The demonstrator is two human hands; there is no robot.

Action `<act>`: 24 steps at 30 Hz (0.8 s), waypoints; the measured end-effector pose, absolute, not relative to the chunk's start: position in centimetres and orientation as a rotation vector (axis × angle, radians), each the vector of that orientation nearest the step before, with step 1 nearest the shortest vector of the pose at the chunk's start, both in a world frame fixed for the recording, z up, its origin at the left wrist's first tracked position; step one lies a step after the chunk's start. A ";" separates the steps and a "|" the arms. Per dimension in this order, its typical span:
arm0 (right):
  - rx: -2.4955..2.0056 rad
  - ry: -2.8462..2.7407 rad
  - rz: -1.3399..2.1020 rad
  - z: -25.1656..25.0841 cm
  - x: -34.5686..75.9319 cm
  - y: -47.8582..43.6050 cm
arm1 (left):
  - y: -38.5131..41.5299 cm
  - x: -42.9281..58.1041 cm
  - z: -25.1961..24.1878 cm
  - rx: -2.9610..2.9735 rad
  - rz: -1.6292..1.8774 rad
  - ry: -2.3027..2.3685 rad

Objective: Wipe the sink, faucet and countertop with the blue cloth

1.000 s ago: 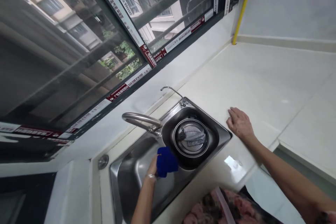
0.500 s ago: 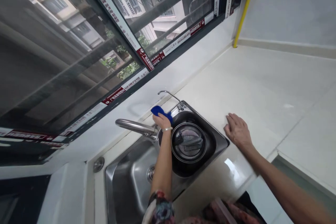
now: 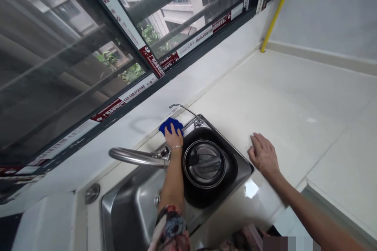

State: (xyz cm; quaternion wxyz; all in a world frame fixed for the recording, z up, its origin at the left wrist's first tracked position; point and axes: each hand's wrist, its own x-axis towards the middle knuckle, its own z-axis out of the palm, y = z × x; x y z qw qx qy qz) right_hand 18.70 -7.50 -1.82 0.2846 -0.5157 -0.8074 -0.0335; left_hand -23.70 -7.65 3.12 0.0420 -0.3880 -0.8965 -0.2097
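Closest in was a floral sleeve (image 3: 170, 225), and from it the person's left hand (image 3: 173, 137) reached across a stainless steel double-bowl sink (image 3: 244, 164), just past the base of an arched mixer tap (image 3: 135, 157). That grip was closed, the fingers lying over a blue cloth (image 3: 171, 125) and bearing it down on the white ledge (image 3: 132, 133) behind the sink, so the cloth appeared held flat under the hand's weight. The right hand (image 3: 263, 155) held nothing, its grip spread with the fingers splayed on the pale surface (image 3: 294, 98), apparently bracing the person's lean over the sink. A round mesh strainer (image 3: 204, 164) sat in the smaller bowl, and a slim filter tap (image 3: 184, 109) rose just beyond the cloth. Farther off ran a window frame (image 3: 126, 104) edged with printed tape, and a yellow pipe (image 3: 278, 8). A second earlier, the cloth had been down over the sink, with the sleeve out of view.
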 end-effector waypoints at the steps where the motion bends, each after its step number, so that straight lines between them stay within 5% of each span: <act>1: -1.383 -2.170 -0.083 -1.8 18.7 -7.5 | -7.6 -23.8 3.0 -1.170 -0.655 -2.728; 12: -1.446 -2.225 0.039 -0.7 19.1 -7.9 | -4.5 -23.2 2.4 -1.246 -0.648 -2.768; 24: -1.452 -2.271 -0.004 -0.5 19.5 -7.9 | 5.3 -24.1 2.4 -2.338 -0.686 -2.363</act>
